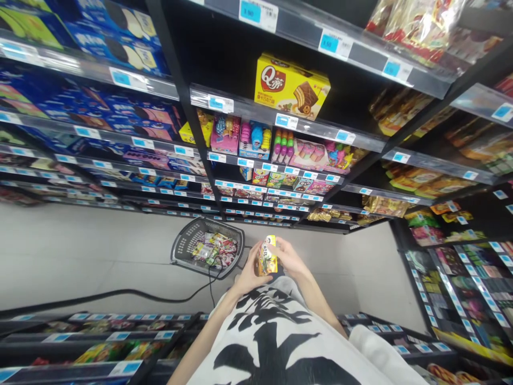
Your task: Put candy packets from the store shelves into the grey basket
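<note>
A small yellow and white snack package [267,256] with dark printing is held upright in front of my body. My left hand [250,272] grips it from the left side, thumb along its lower edge. From the right, my right hand [289,258] closes on the package's other edge. To the left of my hands, a grey shopping basket [182,260] stands on the floor with several colourful snack packets [216,248] inside.
A dark shelf unit rises ahead, with a yellow Q-branded cake box [292,85], boxes of colourful toy candies [256,140] and blue biscuit boxes [116,32]. A black cable [132,292] runs along the floor [80,240] at left. More shelves stand behind and at right.
</note>
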The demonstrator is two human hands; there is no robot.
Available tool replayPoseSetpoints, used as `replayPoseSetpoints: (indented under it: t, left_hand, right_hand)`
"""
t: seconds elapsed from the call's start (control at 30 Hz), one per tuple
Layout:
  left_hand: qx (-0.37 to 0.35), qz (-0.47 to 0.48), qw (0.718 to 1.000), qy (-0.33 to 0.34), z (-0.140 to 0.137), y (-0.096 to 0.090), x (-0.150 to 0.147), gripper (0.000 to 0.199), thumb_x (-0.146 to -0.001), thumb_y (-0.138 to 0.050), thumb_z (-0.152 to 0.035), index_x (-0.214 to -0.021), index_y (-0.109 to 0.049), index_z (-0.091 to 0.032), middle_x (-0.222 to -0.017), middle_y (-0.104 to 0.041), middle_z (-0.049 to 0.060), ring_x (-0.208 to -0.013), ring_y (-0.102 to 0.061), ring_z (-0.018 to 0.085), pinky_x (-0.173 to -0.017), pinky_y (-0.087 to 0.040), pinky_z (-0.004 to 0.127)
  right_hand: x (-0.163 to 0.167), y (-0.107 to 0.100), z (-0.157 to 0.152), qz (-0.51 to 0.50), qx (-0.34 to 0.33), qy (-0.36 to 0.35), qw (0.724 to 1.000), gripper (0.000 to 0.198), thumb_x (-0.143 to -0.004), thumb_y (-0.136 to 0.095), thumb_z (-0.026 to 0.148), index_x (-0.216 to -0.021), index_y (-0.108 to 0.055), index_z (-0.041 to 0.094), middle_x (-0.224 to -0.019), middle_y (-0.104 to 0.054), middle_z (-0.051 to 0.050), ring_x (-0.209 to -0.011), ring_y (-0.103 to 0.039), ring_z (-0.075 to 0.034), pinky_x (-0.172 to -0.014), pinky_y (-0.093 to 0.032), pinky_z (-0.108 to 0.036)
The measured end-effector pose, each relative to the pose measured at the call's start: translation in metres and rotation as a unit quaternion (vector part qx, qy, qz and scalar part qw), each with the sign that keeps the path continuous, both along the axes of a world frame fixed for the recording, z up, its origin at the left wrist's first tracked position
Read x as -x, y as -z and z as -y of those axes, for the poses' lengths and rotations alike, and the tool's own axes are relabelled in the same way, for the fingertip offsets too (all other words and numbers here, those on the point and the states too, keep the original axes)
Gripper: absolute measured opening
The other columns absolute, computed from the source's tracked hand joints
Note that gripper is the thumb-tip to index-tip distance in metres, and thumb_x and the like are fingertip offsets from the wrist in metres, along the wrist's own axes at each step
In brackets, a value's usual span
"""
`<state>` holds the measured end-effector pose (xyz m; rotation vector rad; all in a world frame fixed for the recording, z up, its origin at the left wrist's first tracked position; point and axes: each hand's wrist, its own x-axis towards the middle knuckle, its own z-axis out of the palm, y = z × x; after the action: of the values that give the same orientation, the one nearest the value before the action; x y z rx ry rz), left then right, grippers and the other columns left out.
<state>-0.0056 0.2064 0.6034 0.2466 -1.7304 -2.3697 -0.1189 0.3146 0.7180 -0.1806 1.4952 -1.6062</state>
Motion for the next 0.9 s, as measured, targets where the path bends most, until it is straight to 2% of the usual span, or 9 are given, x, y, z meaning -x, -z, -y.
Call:
replayPoseSetpoints:
  t: [0.07, 0.17, 0.27, 0.37, 0.43, 0.5, 0.6, 0.7, 0.9]
  left_hand:
    - [-0.001, 0.029, 0.999, 0.016, 0.0, -0.003, -0.003, 0.102, -0.063, -0.089, -0.034, -0.151, -0.037, -0.023, -0.153, -0.04, 0.015, -0.142, -0.039, 0.033, -0.119, -0.031, 0.046]
    - [-0.054, 0.074, 0.993, 0.075, 0.001, -0.009, -0.009, 0.077, -0.07, -0.082, -0.042, -0.137, -0.053, -0.018, -0.115, -0.065, 0.012, -0.106, -0.061, 0.026, -0.097, -0.047, 0.041]
    - [-0.175, 0.042, 0.968, 0.173, 0.001, -0.016, -0.012, 0.061, -0.077, -0.068, -0.053, -0.121, -0.064, -0.012, -0.081, -0.066, 0.008, -0.072, -0.056, 0.019, -0.071, -0.044, 0.034]
    - [-0.294, -0.001, 0.931, 0.216, 0.001, -0.024, -0.014, 0.065, -0.079, -0.057, -0.059, -0.12, -0.065, -0.009, -0.087, -0.068, 0.014, -0.061, -0.051, 0.017, -0.062, -0.037, 0.033]
    - [-0.326, -0.004, 0.913, 0.245, 0.001, -0.029, -0.014, 0.067, -0.079, -0.055, -0.059, -0.121, -0.064, -0.008, -0.09, -0.069, 0.016, -0.061, -0.053, 0.018, -0.062, -0.037, 0.033]
    - [-0.327, 0.001, 0.901, 0.286, 0.001, -0.032, -0.013, 0.065, -0.079, -0.056, -0.059, -0.117, -0.066, -0.007, -0.082, -0.068, 0.013, -0.063, -0.054, 0.019, -0.064, -0.037, 0.033]
    - [-0.306, 0.004, 0.897, 0.318, 0.001, -0.034, -0.012, 0.058, -0.078, -0.058, -0.059, -0.104, -0.07, -0.008, -0.073, -0.065, 0.01, -0.065, -0.054, 0.019, -0.066, -0.035, 0.031]
    - [-0.318, 0.016, 0.897, 0.305, 0.002, -0.033, -0.012, 0.054, -0.076, -0.059, -0.059, -0.097, -0.07, -0.011, -0.077, -0.067, 0.011, -0.064, -0.054, 0.019, -0.066, -0.037, 0.033]
    - [-0.325, 0.079, 0.904, 0.266, -0.001, -0.033, -0.012, 0.071, -0.065, -0.066, -0.065, -0.116, -0.066, -0.015, -0.094, -0.07, 0.016, -0.06, -0.056, 0.022, -0.066, -0.042, 0.04]
  right_hand:
    - [-0.001, -0.001, 0.002, 0.015, 0.001, -0.001, 1.0, 0.049, -0.074, -0.079, 0.054, -0.102, -0.057, 0.021, -0.078, -0.071, 0.0, -0.061, -0.066, -0.015, -0.058, -0.052, -0.025]
    - [0.002, -0.001, 0.004, -0.008, 0.017, 0.042, 0.999, 0.046, -0.076, -0.077, 0.053, -0.1, -0.05, 0.024, -0.081, -0.07, 0.0, -0.062, -0.067, -0.016, -0.054, -0.05, -0.025]
    - [0.01, -0.003, 0.003, -0.154, 0.013, 0.138, 0.978, 0.041, -0.077, -0.078, 0.047, -0.102, -0.054, 0.024, -0.112, -0.07, -0.006, -0.096, -0.068, -0.019, -0.073, -0.054, -0.028]
    - [0.018, -0.005, -0.001, -0.193, 0.002, 0.121, 0.974, 0.055, -0.073, -0.082, 0.042, -0.118, -0.057, 0.025, -0.133, -0.063, -0.01, -0.118, -0.061, -0.022, -0.096, -0.051, -0.035]
    - [0.018, -0.004, -0.003, -0.123, 0.009, 0.066, 0.99, 0.074, -0.07, -0.084, 0.042, -0.134, -0.05, 0.027, -0.119, -0.07, -0.009, -0.104, -0.067, -0.022, -0.089, -0.054, -0.036]
    - [0.013, -0.003, -0.002, -0.07, 0.005, 0.039, 0.997, 0.086, -0.068, -0.086, 0.041, -0.143, -0.044, 0.026, -0.094, -0.074, -0.004, -0.08, -0.069, -0.02, -0.072, -0.056, -0.032]
    - [0.002, 0.001, 0.002, -0.067, -0.014, 0.088, 0.994, 0.086, -0.065, -0.088, 0.039, -0.14, -0.05, 0.021, -0.075, -0.07, 0.001, -0.062, -0.064, -0.017, -0.057, -0.051, -0.026]
    - [-0.004, 0.002, 0.006, -0.078, -0.033, 0.151, 0.985, 0.083, -0.062, -0.089, 0.038, -0.135, -0.056, 0.017, -0.068, -0.069, 0.0, -0.056, -0.061, -0.016, -0.05, -0.048, -0.025]
    - [-0.003, 0.003, 0.003, -0.096, -0.038, 0.182, 0.978, 0.079, -0.06, -0.089, 0.039, -0.13, -0.06, 0.017, -0.071, -0.07, -0.001, -0.061, -0.064, -0.018, -0.055, -0.051, -0.027]
